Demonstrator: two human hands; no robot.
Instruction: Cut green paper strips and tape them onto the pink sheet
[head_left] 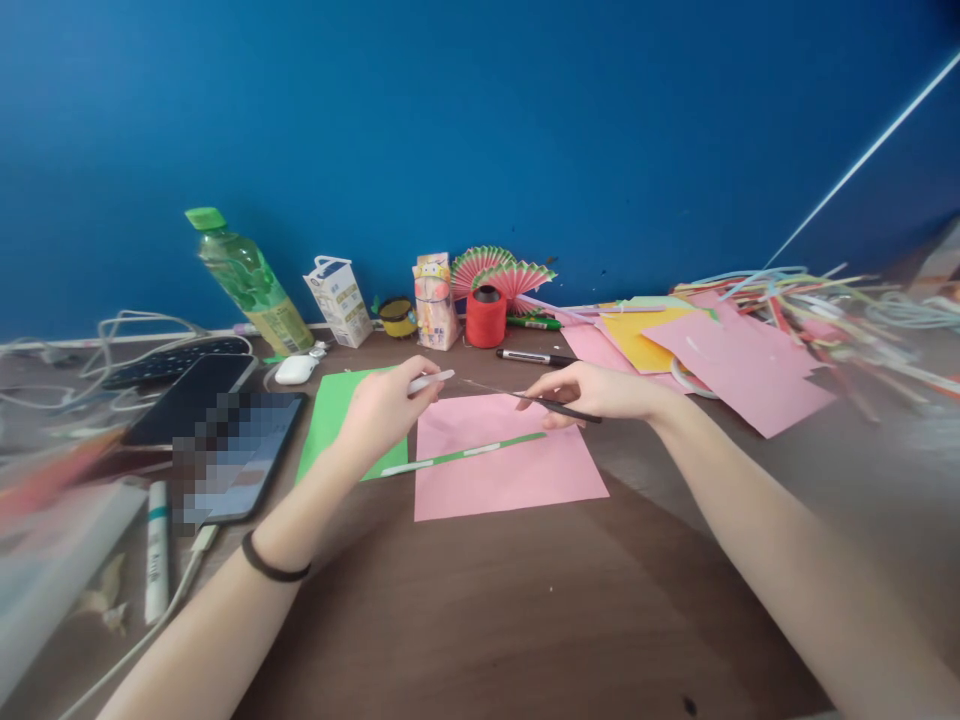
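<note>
Brown table; pink sheet at centre frame, green strip lying across it. Left hand pinches a white strip; right hand pinches a thin dark strip. Best kept taut and level, close over the sheet.

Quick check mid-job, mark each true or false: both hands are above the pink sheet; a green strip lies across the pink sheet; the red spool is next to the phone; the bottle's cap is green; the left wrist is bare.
1. Both hands are above the pink sheet. False: the right hand is, but the left hand is over the green sheet.
2. A green strip lies across the pink sheet. True.
3. The red spool is next to the phone. False: it stands by the wall, near the paper fans.
4. The bottle has a green cap. True.
5. The left wrist is bare. False: it wears a black band.
</note>
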